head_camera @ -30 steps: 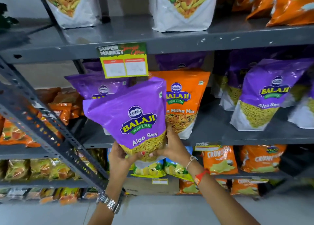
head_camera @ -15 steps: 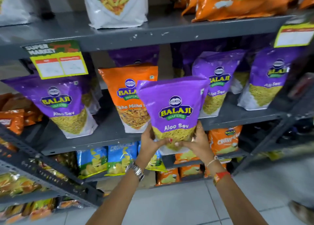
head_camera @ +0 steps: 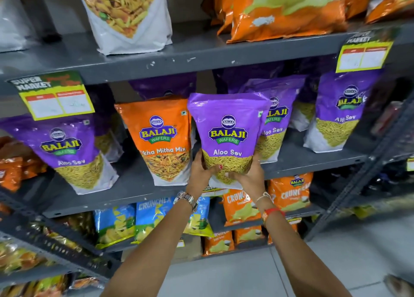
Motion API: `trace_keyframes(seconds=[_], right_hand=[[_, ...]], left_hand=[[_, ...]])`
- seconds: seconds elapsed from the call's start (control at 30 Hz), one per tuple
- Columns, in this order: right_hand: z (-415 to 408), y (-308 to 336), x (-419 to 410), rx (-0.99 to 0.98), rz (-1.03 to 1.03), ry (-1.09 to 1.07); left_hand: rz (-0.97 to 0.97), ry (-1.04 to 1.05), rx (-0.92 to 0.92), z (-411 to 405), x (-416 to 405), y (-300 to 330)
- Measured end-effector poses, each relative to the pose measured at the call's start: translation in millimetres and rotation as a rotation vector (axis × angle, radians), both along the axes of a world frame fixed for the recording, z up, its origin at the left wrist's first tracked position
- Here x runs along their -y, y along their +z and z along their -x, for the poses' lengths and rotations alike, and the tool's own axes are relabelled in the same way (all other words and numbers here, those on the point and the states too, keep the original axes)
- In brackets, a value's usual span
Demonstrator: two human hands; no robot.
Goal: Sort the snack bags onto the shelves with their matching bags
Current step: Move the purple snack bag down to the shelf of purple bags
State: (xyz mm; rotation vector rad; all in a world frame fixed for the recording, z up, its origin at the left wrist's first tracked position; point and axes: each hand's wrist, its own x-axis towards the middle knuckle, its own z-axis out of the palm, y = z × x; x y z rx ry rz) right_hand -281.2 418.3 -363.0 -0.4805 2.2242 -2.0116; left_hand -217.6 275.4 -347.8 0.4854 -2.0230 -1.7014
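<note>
Aloo Sev bag (head_camera: 227, 126), base behind fingers (head_camera: 202, 171)

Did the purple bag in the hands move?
Yes. The purple bag went rightward: before it covered the left edge of the orange bag, now it sits just right of it.

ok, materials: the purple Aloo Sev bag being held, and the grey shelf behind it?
Purple Aloo Sev bag: looks like glossy plastic film, with bright glare streaks and soft creases. Grey shelf: probably painted metal, matte, with white chips along its front edge.
</note>
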Motion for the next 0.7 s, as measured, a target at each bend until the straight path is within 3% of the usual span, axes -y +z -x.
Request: trace_keyframes(seconds=[0.4,0.6,0.7], right_hand=[[-0.3,4.9,8.9,-0.099,-0.064,0.021],[-7.1,-1.0,12.8,-0.153,-0.073,-0.099],[-31.8,2.7,10.6,-0.211,-0.066,-0.259]], left_hand=[[0.063,0.180,-0.043,-3.9,-19.3,-3.6],[0.112,0.207,0.016,-9.4,-22.8,-5.8],[0.012,0.248,-0.022,-26.3,-23.2,-8.5]])
